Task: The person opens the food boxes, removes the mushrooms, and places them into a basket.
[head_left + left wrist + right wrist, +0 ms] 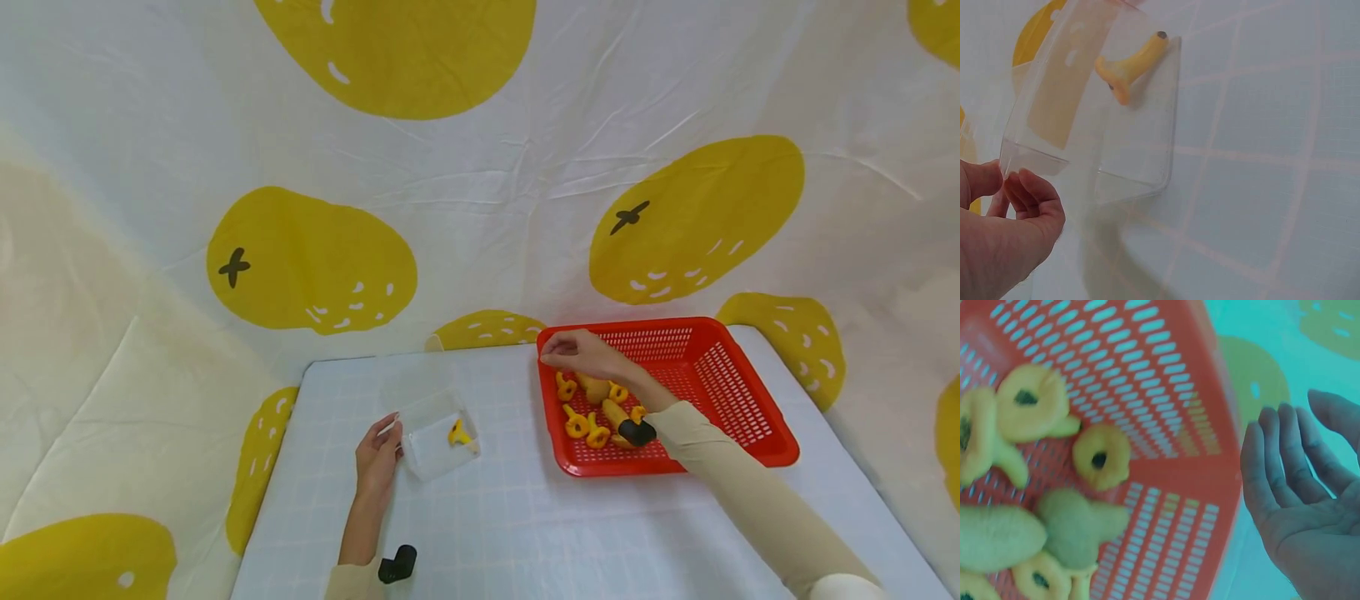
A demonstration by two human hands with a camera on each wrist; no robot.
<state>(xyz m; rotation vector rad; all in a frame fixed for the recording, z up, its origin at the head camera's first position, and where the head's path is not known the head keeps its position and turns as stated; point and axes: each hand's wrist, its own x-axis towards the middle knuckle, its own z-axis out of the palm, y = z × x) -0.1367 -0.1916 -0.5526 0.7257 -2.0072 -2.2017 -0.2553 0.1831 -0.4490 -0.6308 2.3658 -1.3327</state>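
Note:
My left hand [378,457] pinches the near-left rim of a clear plastic box [429,450] between thumb and fingers, as the left wrist view shows up close. Inside the box lies one yellow chanterelle-shaped mushroom [1132,65] with a dark stem tip. Over the far-left corner of a red slotted basket [750,400] hovers my right hand [1310,487], its fingers loosely bent with nothing in them. Several more yellow mushrooms [1034,419] with dark centres lie in the basket, together with tan potato-like pieces [997,537]. My right forearm hides part of the basket.
A light-coloured table [487,533] with a faint grid carries both containers, the box left and the basket right. Behind it hangs a white cloth [480,192] printed with large yellow fruit shapes.

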